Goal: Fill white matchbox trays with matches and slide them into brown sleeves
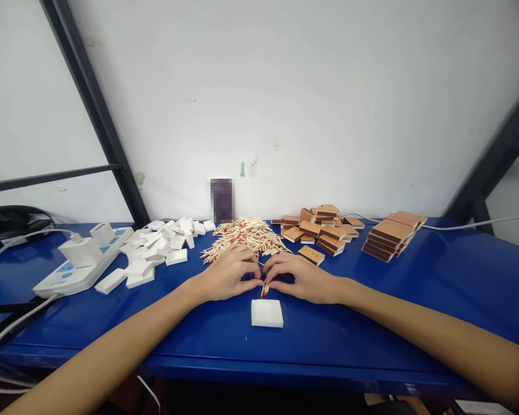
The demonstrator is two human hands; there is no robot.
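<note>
Close together at the middle of the blue table, my left hand [236, 274] and my right hand [300, 278] have their fingertips around a few red-tipped matches [264, 289]. The fingers of both hands are curled and pinch these matches from either side. Just in front of them lies a white inner tray [267, 313], flat on the table. Behind my hands is a large heap of loose matches [244, 233]. One brown matchbox sleeve [311, 255] rests behind my right hand.
White trays [168, 236] are piled at the left, beside a white power strip [84, 262] with plugs and cables. Brown matchboxes [324, 227] lie heaped at the right, with a neat stack [391, 236] farther right. A dark upright object [222, 199] stands against the wall.
</note>
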